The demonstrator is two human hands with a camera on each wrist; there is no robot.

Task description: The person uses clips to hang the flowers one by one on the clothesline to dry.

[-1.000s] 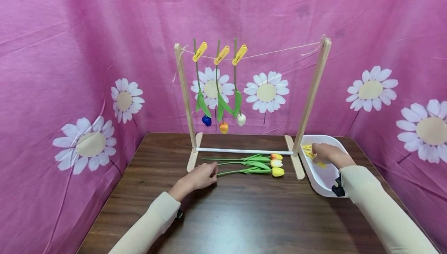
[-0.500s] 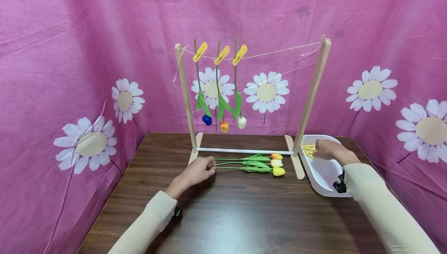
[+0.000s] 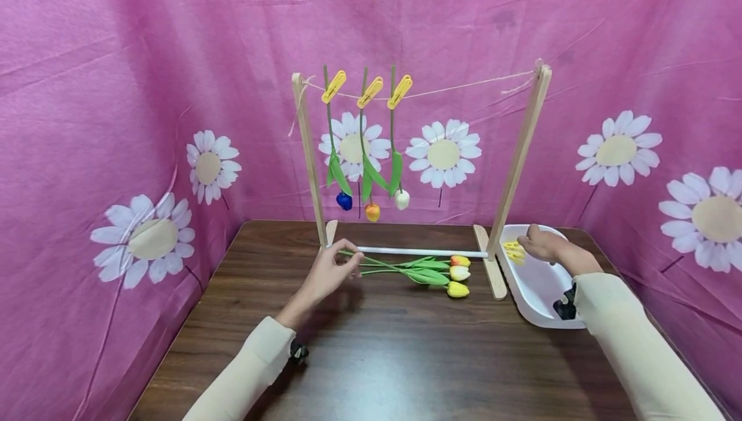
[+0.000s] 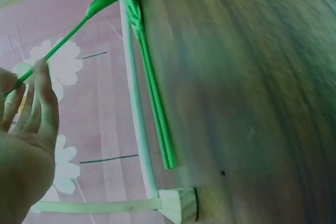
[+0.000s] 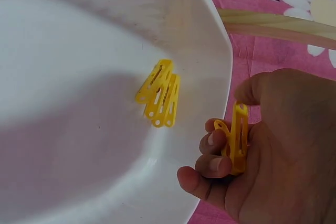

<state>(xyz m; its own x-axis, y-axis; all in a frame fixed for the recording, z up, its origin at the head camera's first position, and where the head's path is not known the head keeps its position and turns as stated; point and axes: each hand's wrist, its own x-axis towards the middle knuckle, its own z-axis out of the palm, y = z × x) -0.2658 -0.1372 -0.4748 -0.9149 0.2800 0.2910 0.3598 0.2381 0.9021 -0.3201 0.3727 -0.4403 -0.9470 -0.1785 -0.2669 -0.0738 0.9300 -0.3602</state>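
Observation:
My left hand (image 3: 327,274) pinches the end of a tulip stem (image 4: 65,38), raised off the table at that end. Its yellow bloom (image 3: 458,290) is low by the tabletop. Two more tulips, one orange-red (image 3: 460,260) and one white (image 3: 460,273), lie alongside with their stems parallel. Over the white tray (image 3: 536,318), my right hand (image 3: 547,245) holds a yellow clothespin (image 5: 239,137) between thumb and fingers. Several other yellow clothespins (image 5: 160,95) lie together in the tray.
A wooden rack (image 3: 513,170) with a string (image 3: 464,83) stands at the back. From its left half, blue (image 3: 344,201), orange (image 3: 373,212) and white (image 3: 402,199) tulips hang upside down by clothespins. A white rod (image 3: 423,252) joins the rack's feet.
My left hand has risen and turned, lifting the yellow tulip's stem end across the others. The right hand has shifted slightly within the tray area and now shows a clothespin in its fingers.

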